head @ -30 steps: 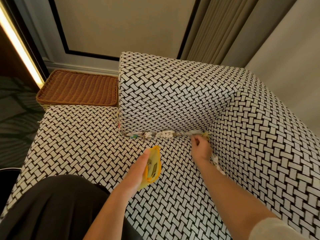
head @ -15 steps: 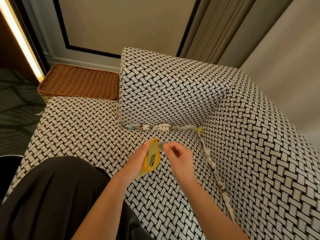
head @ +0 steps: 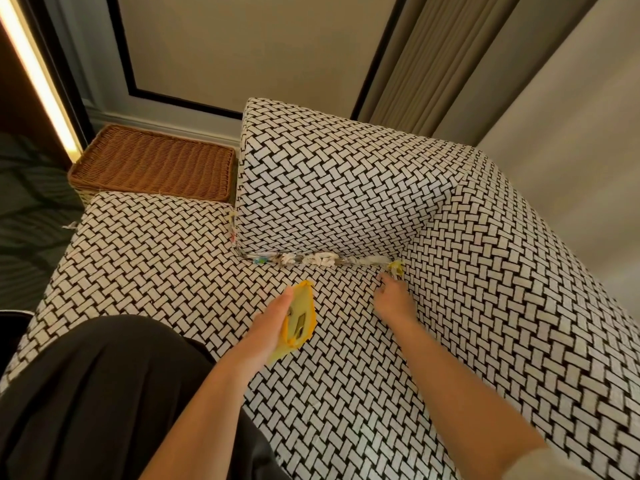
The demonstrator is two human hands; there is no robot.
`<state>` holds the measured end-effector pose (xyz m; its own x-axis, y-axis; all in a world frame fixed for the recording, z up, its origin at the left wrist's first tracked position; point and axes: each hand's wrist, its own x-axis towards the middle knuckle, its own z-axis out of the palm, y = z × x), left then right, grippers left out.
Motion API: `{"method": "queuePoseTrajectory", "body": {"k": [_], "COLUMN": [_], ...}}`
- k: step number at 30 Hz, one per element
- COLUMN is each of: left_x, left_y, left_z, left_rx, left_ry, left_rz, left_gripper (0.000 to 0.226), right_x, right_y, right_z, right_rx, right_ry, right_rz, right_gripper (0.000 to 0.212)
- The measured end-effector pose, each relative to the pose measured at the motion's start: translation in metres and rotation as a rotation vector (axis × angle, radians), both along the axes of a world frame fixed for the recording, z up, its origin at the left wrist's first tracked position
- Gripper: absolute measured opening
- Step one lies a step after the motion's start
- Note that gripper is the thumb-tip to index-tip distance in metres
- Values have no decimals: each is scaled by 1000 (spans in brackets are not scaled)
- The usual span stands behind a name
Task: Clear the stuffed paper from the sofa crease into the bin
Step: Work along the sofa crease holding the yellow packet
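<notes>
Head view: my left hand (head: 273,323) grips a yellow bag (head: 301,317), mouth open, above the sofa seat (head: 156,271). My right hand (head: 394,301) sits at the corner, fingertips (head: 383,282) just beside a yellow scrap (head: 396,269); whether they pinch it I cannot tell. The stuffed paper (head: 318,260) lies wedged along the crease under the upright cushion (head: 329,188)

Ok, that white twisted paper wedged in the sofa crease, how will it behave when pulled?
Likely light and floppy: the white twisted paper looks thin and crumpled. It may resist at first, being wedged between seat and upright cushion. It could come out in bits, since it lies in separate clumps.
</notes>
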<state>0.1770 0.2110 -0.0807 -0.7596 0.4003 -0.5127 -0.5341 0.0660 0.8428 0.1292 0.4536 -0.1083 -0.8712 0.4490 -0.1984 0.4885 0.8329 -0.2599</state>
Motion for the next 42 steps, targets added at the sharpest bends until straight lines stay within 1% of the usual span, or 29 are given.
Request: {"method": "queuePoseTrajectory", "body": {"k": [2, 7, 9, 12, 16, 18, 21, 23, 26, 28, 29, 31, 32, 34, 35, 37, 39, 40, 42], "left_x": [-1, -2, -2, -2, -2, -2, -3, -3, -2, -2, -2, -2, -3, -5, -5, -5, -5, -4, -4], "left_y": [0, 0, -1, -1, -1, -2, -1, 0, -1, -1, -1, -1, -1, 0, 1, 3, 4, 5, 6], "left_z": [-2, -4, -5, -5, -5, -6, -6, -6, -6, -6, -6, -4, -4, -8, -9, -10, -10, -11, -11], "left_rx": [25, 60, 61, 39, 31, 29, 29, 34, 49, 60, 64, 68, 73, 62, 57, 44, 21, 9, -22], "left_ry": [-2, -16, -24, -15, -3, -1, 1, 2, 11, 9, 11, -2, -11, -15, -16, -19, 4, 19, 58], "left_rz": [1, 5, 4, 3, -4, 0, 14, 14, 29, 27, 26, 20, 13, -3, -3, 12, 20, 25, 29], "left_gripper": [54, 50, 53, 55, 70, 72, 61, 57, 49, 53, 54, 55, 60, 74, 76, 67, 60, 59, 57], "right_x": [-12, -34, -38, -45, -49, -50, -51, -49, -41, -32, -28, -19, -14, 2, 12, 34, 52, 59, 67], "right_y": [13, 32, 32, 32, 29, 31, 34, 37, 39, 39, 37, 25, 16, -9, -25, -55, -82, -92, -105], "right_z": [1, 5, 11, 18, 22, 21, 18, 11, -6, -13, -12, -3, 5, 26, 39, 62, 77, 79, 77], "right_rx": [91, 142, 135, 62, 106, 109, 1, -15, 101, 172, 162, 59, -40, -346, -502, -721, -825, -838, -802], "right_ry": [-88, -290, -349, -418, -512, -531, -452, -354, -112, 38, 101, 205, 259, 330, 338, 306, 287, 281, 278], "right_rz": [4, 35, 38, 4, 14, 25, -56, -70, -58, -47, -44, -23, -6, 15, 32, 118, 252, 329, 457], "right_gripper": [48, 57, 54, 50, 43, 42, 42, 43, 29, 23, 22, 23, 22, 16, 14, 12, 11, 13, 20]}}
